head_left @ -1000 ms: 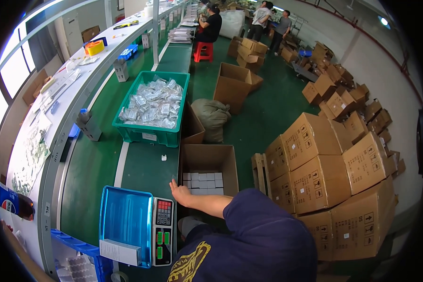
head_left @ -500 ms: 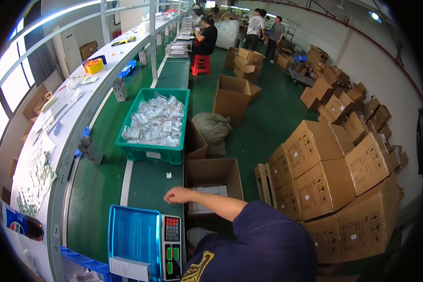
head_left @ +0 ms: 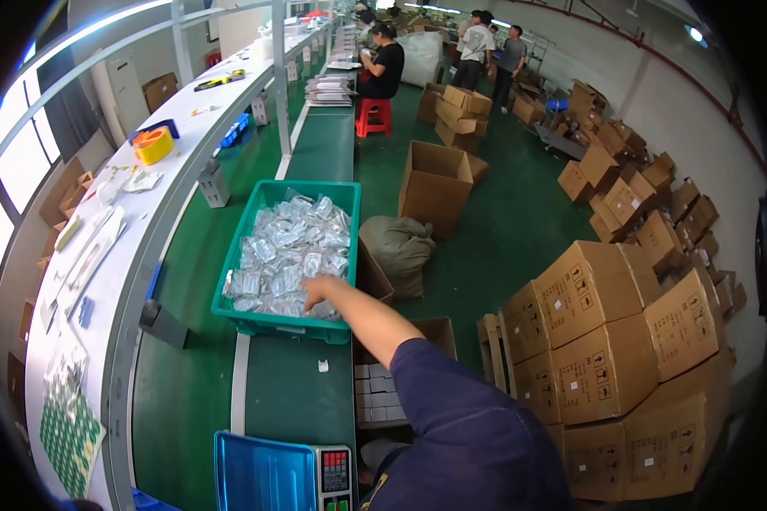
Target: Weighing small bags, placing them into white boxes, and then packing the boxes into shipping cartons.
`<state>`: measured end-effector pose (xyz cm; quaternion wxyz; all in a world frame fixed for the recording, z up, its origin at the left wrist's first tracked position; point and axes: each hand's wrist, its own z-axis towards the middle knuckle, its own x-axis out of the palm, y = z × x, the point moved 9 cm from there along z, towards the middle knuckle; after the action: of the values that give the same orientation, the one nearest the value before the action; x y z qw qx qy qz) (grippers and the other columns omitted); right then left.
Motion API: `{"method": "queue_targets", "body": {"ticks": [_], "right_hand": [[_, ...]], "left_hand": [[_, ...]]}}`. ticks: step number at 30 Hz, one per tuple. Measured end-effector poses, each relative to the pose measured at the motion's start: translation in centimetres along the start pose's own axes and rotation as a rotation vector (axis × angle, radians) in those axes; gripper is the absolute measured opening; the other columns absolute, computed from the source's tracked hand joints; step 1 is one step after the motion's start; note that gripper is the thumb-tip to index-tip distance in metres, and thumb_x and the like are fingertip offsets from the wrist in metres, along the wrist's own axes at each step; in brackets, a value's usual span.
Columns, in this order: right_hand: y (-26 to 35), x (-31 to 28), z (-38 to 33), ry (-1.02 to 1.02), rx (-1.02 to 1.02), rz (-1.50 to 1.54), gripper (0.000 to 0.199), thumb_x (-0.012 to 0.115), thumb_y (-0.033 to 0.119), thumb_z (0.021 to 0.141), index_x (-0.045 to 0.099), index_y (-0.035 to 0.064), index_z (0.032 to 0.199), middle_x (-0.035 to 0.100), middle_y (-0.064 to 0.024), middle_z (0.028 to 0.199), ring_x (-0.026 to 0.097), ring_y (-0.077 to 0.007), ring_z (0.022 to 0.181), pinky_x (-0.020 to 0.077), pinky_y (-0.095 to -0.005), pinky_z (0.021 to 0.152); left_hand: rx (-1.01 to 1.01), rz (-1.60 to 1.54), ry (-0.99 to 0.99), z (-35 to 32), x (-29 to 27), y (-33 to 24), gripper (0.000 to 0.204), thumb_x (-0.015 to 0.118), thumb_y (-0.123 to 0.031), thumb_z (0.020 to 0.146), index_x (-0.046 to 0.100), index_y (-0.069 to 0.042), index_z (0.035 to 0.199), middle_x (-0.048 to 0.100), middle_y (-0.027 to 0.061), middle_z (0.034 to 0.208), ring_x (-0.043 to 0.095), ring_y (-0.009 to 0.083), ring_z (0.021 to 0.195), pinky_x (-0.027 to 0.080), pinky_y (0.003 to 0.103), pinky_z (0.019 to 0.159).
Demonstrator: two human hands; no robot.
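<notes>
My right hand (head_left: pixel 320 291) reaches over the near side of a green plastic bin (head_left: pixel 283 327). Its fingers point down among small clear plastic bags (head_left: pixel 290 247) heaped inside, each with pale contents I cannot make out. The fingertips are partly lost among the bags, so whether they grip one is unclear. Closer to me, a small white piece (head_left: pixel 323 365) lies on the green belt (head_left: pixel 290 392). At the lower edge stands a weighing scale (head_left: pixel 334 468) with a blue tray (head_left: pixel 264 477). My left hand is out of view.
Beside the belt, an open carton (head_left: pixel 430 334) holds white boxes (head_left: pixel 379 396). A stuffed sack (head_left: pixel 398 251) and another open carton (head_left: pixel 435 192) stand beyond. Stacked cartons (head_left: pixel 605 366) fill the right. A white bench (head_left: pixel 94 247) with tape rolls runs along the left; people work farther back.
My right hand has moved forward from above the belt near the scale to the bags in the green bin. The view has shifted, with the scale now lower in it.
</notes>
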<state>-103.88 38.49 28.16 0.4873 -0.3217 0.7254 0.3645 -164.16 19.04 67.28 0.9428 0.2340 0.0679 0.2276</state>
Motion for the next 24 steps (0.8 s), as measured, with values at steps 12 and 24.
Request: {"method": "queue_targets", "body": {"ticks": [12, 24], "right_hand": [[-0.1, 0.4, -0.1, -0.187, 0.054, 0.420, 0.034, 0.062, 0.009, 0.072, 0.064, 0.0173, 0.105, 0.060, -0.0159, 0.114, 0.058, -0.0329, 0.106, 0.0489, -0.0442, 0.083], [0.6, -2.5, -1.2, -0.569, 0.034, 0.278, 0.037, 0.066, 0.009, 0.073, 0.058, 0.0178, 0.108, 0.053, -0.0085, 0.106, 0.052, -0.0309, 0.101, 0.0408, -0.0452, 0.081]], "left_hand": [[-1.640, -0.260, 0.829, -46.9, 29.5, 8.6, 0.098, 0.076, -0.031, 0.080, 0.013, -0.006, 0.150, 0.019, 0.0203, 0.153, 0.024, 0.0314, 0.140, 0.022, 0.042, 0.113], [-1.741, -0.370, 0.499, -48.2, 38.7, 9.4, 0.104, 0.081, -0.035, 0.074, 0.015, -0.008, 0.150, 0.020, 0.0170, 0.153, 0.027, 0.0280, 0.139, 0.026, 0.040, 0.113]]}}
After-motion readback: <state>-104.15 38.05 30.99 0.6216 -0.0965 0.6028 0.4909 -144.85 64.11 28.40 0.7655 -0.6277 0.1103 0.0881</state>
